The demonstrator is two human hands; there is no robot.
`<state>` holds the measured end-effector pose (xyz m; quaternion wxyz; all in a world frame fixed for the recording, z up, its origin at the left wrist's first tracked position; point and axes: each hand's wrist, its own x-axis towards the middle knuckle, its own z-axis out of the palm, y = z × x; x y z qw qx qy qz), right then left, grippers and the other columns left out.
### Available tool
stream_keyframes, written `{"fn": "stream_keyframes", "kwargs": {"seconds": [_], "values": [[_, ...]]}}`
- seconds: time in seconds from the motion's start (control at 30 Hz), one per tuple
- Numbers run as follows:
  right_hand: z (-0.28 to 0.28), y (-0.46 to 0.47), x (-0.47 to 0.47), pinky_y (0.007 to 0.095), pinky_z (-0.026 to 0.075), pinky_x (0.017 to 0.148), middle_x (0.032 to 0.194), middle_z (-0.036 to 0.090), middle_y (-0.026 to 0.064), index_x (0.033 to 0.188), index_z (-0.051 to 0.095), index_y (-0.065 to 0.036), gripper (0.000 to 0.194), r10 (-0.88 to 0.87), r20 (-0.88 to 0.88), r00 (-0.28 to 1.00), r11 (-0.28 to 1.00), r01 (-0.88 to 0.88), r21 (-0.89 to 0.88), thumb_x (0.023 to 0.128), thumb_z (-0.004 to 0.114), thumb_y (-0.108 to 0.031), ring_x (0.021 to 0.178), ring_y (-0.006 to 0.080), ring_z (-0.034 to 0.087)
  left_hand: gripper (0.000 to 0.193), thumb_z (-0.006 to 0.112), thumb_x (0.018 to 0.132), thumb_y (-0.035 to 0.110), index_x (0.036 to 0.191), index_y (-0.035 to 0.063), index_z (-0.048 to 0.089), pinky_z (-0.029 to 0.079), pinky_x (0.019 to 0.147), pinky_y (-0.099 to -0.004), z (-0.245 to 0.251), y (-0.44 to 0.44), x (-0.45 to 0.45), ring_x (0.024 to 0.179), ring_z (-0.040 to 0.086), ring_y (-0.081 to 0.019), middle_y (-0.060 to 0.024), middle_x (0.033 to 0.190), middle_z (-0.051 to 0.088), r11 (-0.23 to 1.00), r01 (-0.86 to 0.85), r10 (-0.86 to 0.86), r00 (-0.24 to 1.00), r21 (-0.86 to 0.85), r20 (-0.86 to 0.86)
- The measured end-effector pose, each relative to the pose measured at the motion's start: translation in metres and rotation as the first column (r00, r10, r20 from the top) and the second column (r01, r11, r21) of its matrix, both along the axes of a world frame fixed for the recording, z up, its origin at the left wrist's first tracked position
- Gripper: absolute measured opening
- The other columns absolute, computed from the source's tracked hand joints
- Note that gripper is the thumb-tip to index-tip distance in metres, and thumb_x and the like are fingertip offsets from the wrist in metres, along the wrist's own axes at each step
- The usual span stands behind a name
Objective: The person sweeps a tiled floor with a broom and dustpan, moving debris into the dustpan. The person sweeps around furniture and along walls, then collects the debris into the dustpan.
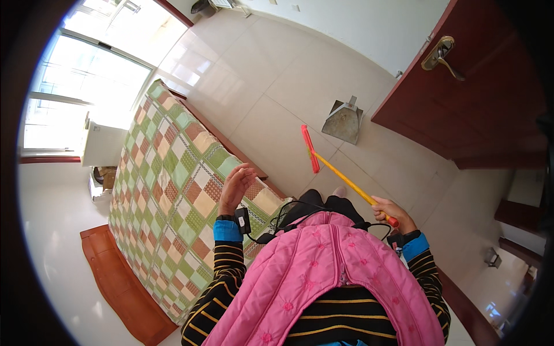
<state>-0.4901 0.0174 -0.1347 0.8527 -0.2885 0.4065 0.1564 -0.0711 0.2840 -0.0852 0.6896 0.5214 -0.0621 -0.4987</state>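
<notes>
My right hand [396, 215] grips the yellow handle [346, 179] of a floor brush or squeegee near its red end cap. Its narrow, pinkish-red head [310, 149] is at the far end, over the tiled floor in front of me. Whether the head touches the tiles cannot be told. Just past it sits a worn grey metal dustpan [343, 124]. My left hand [237, 187] is raised with nothing in it, the fingers loosely bent. Below and beside that hand spreads a bed [173, 173] under a green, brown and cream checked cover.
An open dark red door [480, 95] with a brass-toned handle [442, 56] stands at the right. An orange-brown headboard [125, 285] closes the bed's lower left end. Large windows [91, 65] let in light at the upper left. Black cables [285, 214] hang about my waist.
</notes>
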Motion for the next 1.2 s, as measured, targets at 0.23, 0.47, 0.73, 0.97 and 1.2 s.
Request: {"fn": "stream_keyframes", "kwargs": {"seconds": [0.23, 0.47, 0.73, 0.97, 1.2], "values": [[-0.005, -0.025, -0.003, 0.0154, 0.032, 0.043, 0.066, 0.038, -0.0019, 0.140, 0.016, -0.004, 0.061, 0.018, -0.014, 1.000, 0.998, -0.019, -0.067, 0.086, 0.044, -0.005, 0.050, 0.0034, 0.037, 0.030, 0.048, 0.091, 0.016, 0.118, 0.0025, 0.047, 0.048, 0.084, -0.0320, 0.004, -0.017, 0.004, 0.096, 0.059, -0.0212, -0.0096, 0.103, 0.060, 0.999, -0.033, 0.033, 0.999, 0.011, -0.028], [0.002, -0.039, 0.026, 0.0176, 0.033, 0.045, 0.066, 0.041, -0.0015, 0.138, 0.022, -0.001, 0.060, 0.145, -0.055, 0.988, 0.949, -0.155, -0.275, 0.084, 0.047, -0.005, 0.053, 0.0056, 0.039, 0.029, 0.048, 0.091, 0.017, 0.117, 0.0035, 0.048, 0.048, 0.086, -0.0325, -0.004, -0.068, 0.055, 0.097, 0.059, -0.0216, -0.0093, 0.104, 0.060, 0.998, 0.060, -0.060, 0.998, 0.007, -0.032], [0.021, -0.019, 0.108, 0.0203, 0.036, 0.046, 0.066, 0.046, -0.0006, 0.138, 0.026, -0.001, 0.063, 0.135, -0.169, 0.976, 0.915, -0.188, -0.357, 0.081, 0.052, -0.005, 0.052, 0.0073, 0.042, 0.029, 0.050, 0.090, 0.015, 0.116, 0.0020, 0.049, 0.048, 0.084, -0.0317, 0.004, -0.139, 0.184, 0.094, 0.059, -0.0212, -0.0107, 0.102, 0.061, 0.975, 0.223, -0.221, 0.974, 0.023, -0.058], [0.045, 0.021, 0.150, 0.0219, 0.039, 0.045, 0.065, 0.048, 0.0004, 0.136, 0.034, -0.008, 0.060, 0.038, -0.284, 0.958, 0.920, -0.145, -0.364, 0.079, 0.055, -0.008, 0.048, 0.0078, 0.044, 0.034, 0.053, 0.088, 0.017, 0.119, 0.0041, 0.047, 0.046, 0.086, -0.0311, -0.013, -0.206, 0.275, 0.094, 0.058, -0.0186, -0.0072, 0.102, 0.059, 0.917, 0.388, -0.378, 0.919, 0.087, -0.116], [0.079, 0.115, 0.133, 0.0216, 0.040, 0.047, 0.068, 0.051, 0.0034, 0.134, 0.035, -0.004, 0.059, -0.280, -0.370, 0.886, 0.933, 0.161, -0.322, 0.079, 0.054, -0.009, 0.050, 0.0097, 0.045, 0.032, 0.051, 0.089, 0.017, 0.118, 0.0047, 0.047, 0.046, 0.086, -0.0310, -0.029, -0.269, 0.262, 0.095, 0.057, -0.0187, -0.0065, 0.102, 0.060, 0.763, 0.643, -0.617, 0.753, 0.059, -0.228]]}}
